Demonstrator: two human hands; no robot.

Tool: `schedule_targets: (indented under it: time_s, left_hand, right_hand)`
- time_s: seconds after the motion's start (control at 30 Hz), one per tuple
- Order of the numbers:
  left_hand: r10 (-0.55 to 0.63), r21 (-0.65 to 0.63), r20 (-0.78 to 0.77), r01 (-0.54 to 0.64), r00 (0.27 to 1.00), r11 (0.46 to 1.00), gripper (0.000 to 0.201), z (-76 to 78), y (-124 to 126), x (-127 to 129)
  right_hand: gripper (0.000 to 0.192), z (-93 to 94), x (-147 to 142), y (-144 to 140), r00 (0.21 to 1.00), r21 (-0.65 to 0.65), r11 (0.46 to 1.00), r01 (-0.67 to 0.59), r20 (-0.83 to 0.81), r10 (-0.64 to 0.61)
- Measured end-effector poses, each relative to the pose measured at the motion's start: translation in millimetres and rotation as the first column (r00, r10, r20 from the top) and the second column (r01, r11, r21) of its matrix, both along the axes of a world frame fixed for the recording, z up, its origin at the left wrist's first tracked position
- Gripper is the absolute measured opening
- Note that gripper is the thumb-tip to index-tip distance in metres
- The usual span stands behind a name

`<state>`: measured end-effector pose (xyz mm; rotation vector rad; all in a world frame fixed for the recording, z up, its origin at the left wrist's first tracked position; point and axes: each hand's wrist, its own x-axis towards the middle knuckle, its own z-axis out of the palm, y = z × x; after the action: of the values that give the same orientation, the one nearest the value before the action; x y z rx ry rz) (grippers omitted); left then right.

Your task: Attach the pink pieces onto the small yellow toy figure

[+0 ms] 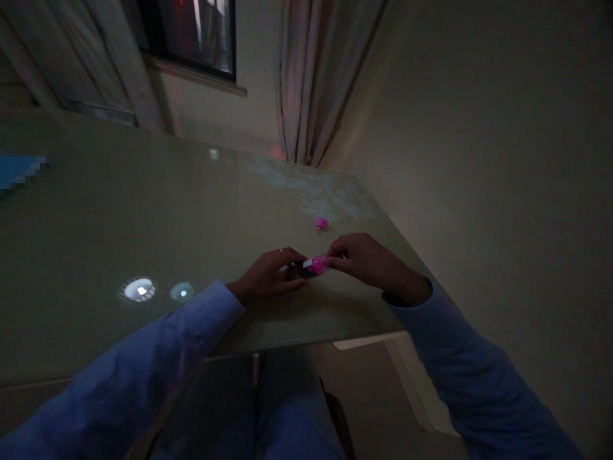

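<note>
My left hand [272, 271] is closed around a small dark object [306, 269] with a white patch, holding it low over the table. At its right end is a shiny pink piece [318, 264]. My right hand [361, 259] pinches this pink piece at its outer tip with thumb and forefinger. The room is dim, and I cannot tell what kind of thing the dark object is. Just beyond my hands, a separate small bright-pink piece [321, 223] lies on the tabletop.
The glossy greenish table [158, 217] reflects ceiling lights at the left. Its right edge runs close to a bare wall [502, 160]. A blue item [19, 171], partly pixelated, is at the far left. Behind the table hang curtains [316, 76] beside a window [196, 32].
</note>
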<state>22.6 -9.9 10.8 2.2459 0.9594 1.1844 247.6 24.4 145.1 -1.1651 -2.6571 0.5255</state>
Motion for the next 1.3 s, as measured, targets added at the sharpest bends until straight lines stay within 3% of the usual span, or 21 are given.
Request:
schedule_targets:
  time_s: [0.3, 0.7, 0.9, 1.1, 1.3]
  left_hand:
    - [-0.024, -0.009, 0.037, 0.025, 0.999, 1.000, 0.037, -2.2, 1.3, -0.4]
    - [0.022, -0.018, 0.091, -0.020, 0.996, 1.000, 0.037, -2.2, 2.2, -2.1]
    - [0.018, -0.061, 0.089, -0.013, 0.996, 0.998, 0.037, -2.4, 4.4, -2.5]
    - [0.028, -0.109, 0.139, -0.012, 0.990, 0.994, 0.038, 0.7, 2.6, -1.1]
    - [0.068, -0.189, 0.231, -0.024, 0.971, 0.982, 0.040, 4.0, 4.0, -0.5]
  right_hand:
    - [0.023, -4.8, -9.5, 8.5, 0.989, -0.118, 0.986, 0.115, -0.084, -0.125]
    - [0.028, -11.0, -24.8, 20.7, 0.989, -0.130, 0.981, 0.145, 0.006, -0.145]
    - [0.019, -13.4, -15.8, 24.3, 0.980, -0.192, 0.978, 0.083, -0.162, -0.115]
    - [0.027, -11.3, -4.5, 28.1, 0.937, -0.256, 0.966, 0.047, -0.324, -0.132]
    - [0.046, -27.7, 8.2, 9.7, 0.774, -0.341, 0.937, 0.072, -0.573, -0.268]
